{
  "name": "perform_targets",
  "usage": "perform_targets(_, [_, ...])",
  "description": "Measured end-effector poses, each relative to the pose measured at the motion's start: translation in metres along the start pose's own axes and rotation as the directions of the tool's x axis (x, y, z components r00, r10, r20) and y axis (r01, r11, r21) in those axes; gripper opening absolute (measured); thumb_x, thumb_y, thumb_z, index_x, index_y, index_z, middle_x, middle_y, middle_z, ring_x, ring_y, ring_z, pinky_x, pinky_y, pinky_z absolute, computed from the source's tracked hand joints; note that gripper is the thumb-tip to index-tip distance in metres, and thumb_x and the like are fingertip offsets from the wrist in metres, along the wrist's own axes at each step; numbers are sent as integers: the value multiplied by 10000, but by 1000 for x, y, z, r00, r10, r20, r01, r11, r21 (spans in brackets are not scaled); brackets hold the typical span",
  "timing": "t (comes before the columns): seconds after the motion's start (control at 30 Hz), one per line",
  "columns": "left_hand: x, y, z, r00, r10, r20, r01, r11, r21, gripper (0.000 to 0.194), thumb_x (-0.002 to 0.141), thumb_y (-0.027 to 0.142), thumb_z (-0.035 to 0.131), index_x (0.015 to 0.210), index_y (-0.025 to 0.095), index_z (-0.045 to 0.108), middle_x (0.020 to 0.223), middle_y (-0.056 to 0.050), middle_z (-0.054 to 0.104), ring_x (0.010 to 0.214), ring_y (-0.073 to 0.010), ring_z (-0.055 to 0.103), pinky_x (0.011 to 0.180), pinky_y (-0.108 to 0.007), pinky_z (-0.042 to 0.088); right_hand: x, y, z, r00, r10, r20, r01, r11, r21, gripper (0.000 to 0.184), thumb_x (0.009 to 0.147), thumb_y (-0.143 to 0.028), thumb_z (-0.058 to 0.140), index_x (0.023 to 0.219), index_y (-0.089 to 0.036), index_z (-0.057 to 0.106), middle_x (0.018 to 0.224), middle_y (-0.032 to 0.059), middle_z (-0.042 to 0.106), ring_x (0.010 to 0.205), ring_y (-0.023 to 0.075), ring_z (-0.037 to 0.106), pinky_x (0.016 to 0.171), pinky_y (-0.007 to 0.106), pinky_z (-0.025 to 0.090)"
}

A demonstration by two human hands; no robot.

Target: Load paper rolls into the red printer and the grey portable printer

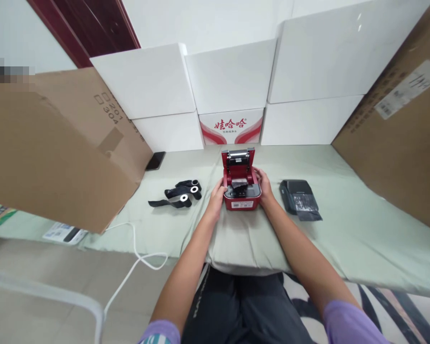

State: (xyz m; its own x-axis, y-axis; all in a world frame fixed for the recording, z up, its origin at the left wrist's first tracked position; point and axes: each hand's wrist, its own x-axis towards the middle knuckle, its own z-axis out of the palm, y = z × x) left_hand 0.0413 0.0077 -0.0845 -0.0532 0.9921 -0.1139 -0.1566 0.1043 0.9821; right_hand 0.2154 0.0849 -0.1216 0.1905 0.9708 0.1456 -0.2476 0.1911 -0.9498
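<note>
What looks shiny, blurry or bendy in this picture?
In the head view: glare streaks the upper-right white box; the white tubular frame at lower left looks soft; wide-lens stretching probably makes the right cardboard box lean; the red printer's tiny print is unreadable.

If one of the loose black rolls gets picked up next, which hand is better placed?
Probably the left hand: it rests against the left side of the red device, nearer the black rolls; the right hand is on its far side.

Bright, diffuse light casts faint, soft shadows on the bench (358,224). Small glare spots mark the upper-right white box (322,59). Wide-angle distortion skews the edges; pixelation masks a far-left patch.
</note>
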Motion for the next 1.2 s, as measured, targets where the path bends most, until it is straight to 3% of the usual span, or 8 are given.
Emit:
perform_targets(0.13, [1,-9,-6,994,90,-60,-85,994,75,530,903,257,540,1427,197,593,1373,-84,687,1248,-227,650,997,-319,528,-7,0,-4,997,-33,-76,36,998,42,489,787,-615,575,1054,-220,684,1175,80,748,1156,259,663,1067,442,487])
perform_targets(0.23, [10,1,-15,954,286,-87,-258,934,247,433,930,294,577,1344,200,662,1425,-103,652,1325,-246,601,1066,-350,490,-11,-5,-4,995,-68,-78,65,997,-42,463,812,-597,549,1043,-220,685,1159,85,745,1137,255,650,1056,433,486])
perform_targets(0.33, [29,29,-18,891,429,147,-441,745,500,302,931,263,585,1163,225,774,1214,-84,762,1176,-247,671,1058,-371,477,-14,-10,-2,995,-67,-71,63,996,-60,475,812,-621,542,1032,-224,678,1158,87,740,1141,256,638,1051,434,490])
perform_targets(0.5, [66,73,3,789,177,589,-600,428,675,250,742,124,728,879,297,843,867,-27,802,875,-245,711,933,-334,480,-15,-14,-2,996,-47,-71,44,998,-52,505,799,-658,551,1031,-227,674,1130,83,740,1111,260,645,1032,438,505])
perform_targets(0.63, [79,81,22,763,4,647,-604,363,710,251,623,83,756,732,299,824,696,-2,767,713,-216,674,910,-320,454,-14,-13,-2,996,-54,-66,48,995,-90,543,790,-693,534,1027,-223,669,1105,87,741,1090,271,652,1013,439,509])
perform_targets(0.8, [78,76,26,772,-24,635,-604,286,744,195,690,116,723,746,272,826,711,-37,771,722,-229,673,974,-369,424,-12,-8,-3,997,-34,-67,32,999,-39,503,786,-656,569,1031,-228,664,1114,77,742,1098,263,656,1026,424,509])
perform_targets(1.03, [52,87,10,778,169,604,-617,387,686,312,719,132,716,975,269,830,950,-45,812,929,-268,704,1002,-387,445,-11,-4,-3,998,-6,-58,5,1000,-12,486,778,-646,587,1030,-236,656,1104,62,748,1076,262,665,1025,433,512])
perform_targets(1.2, [28,88,-19,813,465,349,-575,550,606,634,750,159,686,1377,239,653,1227,-57,743,1014,-221,702,921,-305,513,-12,-4,-4,999,2,-47,-1,1000,22,467,790,-610,599,1052,-228,657,1100,64,746,1065,259,669,1011,424,515])
